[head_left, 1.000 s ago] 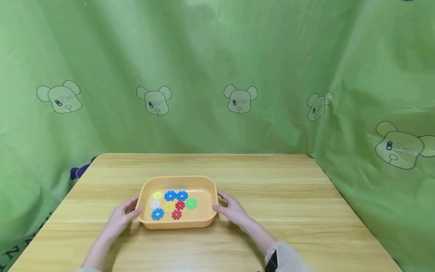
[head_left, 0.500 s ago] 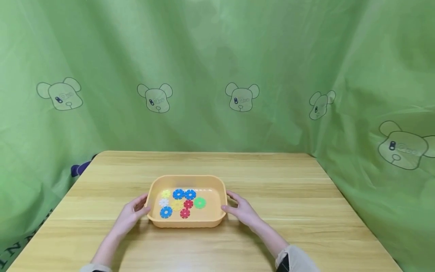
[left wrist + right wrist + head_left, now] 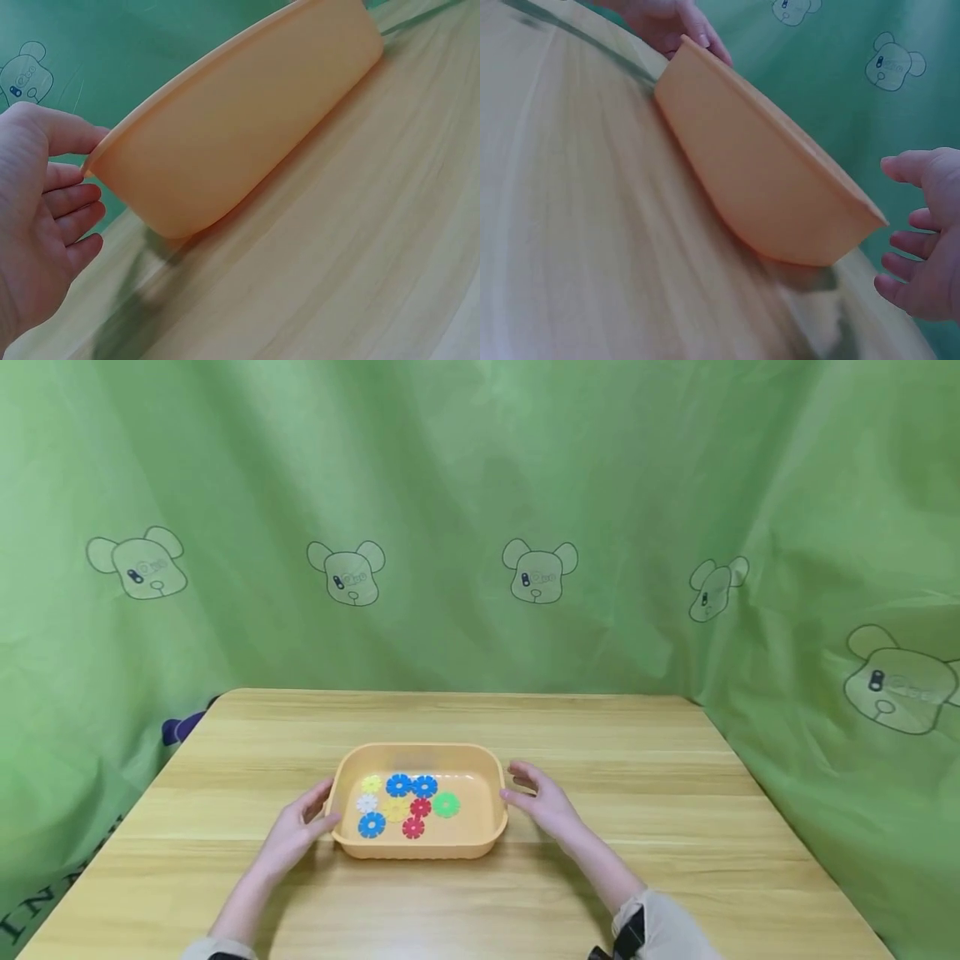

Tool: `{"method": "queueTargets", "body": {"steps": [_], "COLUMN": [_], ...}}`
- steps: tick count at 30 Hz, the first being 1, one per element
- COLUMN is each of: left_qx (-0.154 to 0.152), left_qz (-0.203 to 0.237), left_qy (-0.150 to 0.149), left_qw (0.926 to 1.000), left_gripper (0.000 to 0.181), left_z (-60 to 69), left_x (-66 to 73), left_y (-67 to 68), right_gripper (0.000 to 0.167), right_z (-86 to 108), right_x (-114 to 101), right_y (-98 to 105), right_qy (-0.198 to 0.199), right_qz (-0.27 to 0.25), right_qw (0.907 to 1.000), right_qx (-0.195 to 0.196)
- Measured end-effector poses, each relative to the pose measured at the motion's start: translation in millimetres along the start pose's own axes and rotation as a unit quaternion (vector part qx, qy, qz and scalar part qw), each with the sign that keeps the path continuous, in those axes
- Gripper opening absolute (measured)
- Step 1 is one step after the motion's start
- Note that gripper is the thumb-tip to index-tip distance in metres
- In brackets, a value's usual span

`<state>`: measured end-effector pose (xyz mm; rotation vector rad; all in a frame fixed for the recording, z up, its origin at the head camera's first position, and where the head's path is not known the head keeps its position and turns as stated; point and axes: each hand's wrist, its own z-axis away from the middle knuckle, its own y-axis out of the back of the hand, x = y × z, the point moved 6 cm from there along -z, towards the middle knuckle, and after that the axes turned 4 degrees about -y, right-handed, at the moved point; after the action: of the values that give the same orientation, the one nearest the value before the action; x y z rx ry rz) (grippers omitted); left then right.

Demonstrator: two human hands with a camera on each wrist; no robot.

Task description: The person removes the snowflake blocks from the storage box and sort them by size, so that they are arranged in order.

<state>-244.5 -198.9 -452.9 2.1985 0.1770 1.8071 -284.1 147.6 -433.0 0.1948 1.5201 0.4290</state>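
An orange tray [image 3: 468, 827] rests on the wooden table, holding several flat flower-shaped discs: blue ones [image 3: 372, 825], red ones [image 3: 413, 827], a green one [image 3: 446, 805], yellow ones [image 3: 371, 785] and a white one [image 3: 367, 803]. My left hand [image 3: 294, 831] pinches the tray's left rim, thumb on top; the left wrist view shows that hand [image 3: 45, 202] at the tray's corner [image 3: 202, 150]. At the right end, my right hand [image 3: 551, 806] has its fingers spread beside the rim. In the right wrist view a gap separates this hand [image 3: 926, 232] from the tray [image 3: 765, 172].
The wooden table [image 3: 637, 793] extends around the tray on all sides. A green curtain [image 3: 442, 460] with printed bear heads hangs behind it and along both sides. Something purple [image 3: 180, 728] shows beyond the table's left edge.
The tray and both hands have moved to the right. My right hand has let go of the tray's right rim and opened slightly away from it; my left hand keeps its hold.
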Motion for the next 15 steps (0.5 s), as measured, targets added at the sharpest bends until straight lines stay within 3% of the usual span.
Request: {"method": "queueTargets", "body": {"steps": [8,15], "left_qx": [-0.002,0.003], "left_qz": [0.008,0.006], "left_qy": [-0.002,0.000], "left_qw": [1.0000,1.0000], "left_gripper": [0.066,0.067], "left_z": [0.7,0.6], "left_x": [0.4,1.4], "left_y": [-2.4,-3.0], "right_gripper": [0.057,0.056], "right_z": [-13.1,-24.9], "right_x": [-25.7,-48.3], "right_y": [0.6,-22.6], "right_qy": [0.029,0.036], "right_qz": [-0.020,-0.069], "right_qw": [0.9994,0.9965], "right_qx": [0.005,-0.030]}}
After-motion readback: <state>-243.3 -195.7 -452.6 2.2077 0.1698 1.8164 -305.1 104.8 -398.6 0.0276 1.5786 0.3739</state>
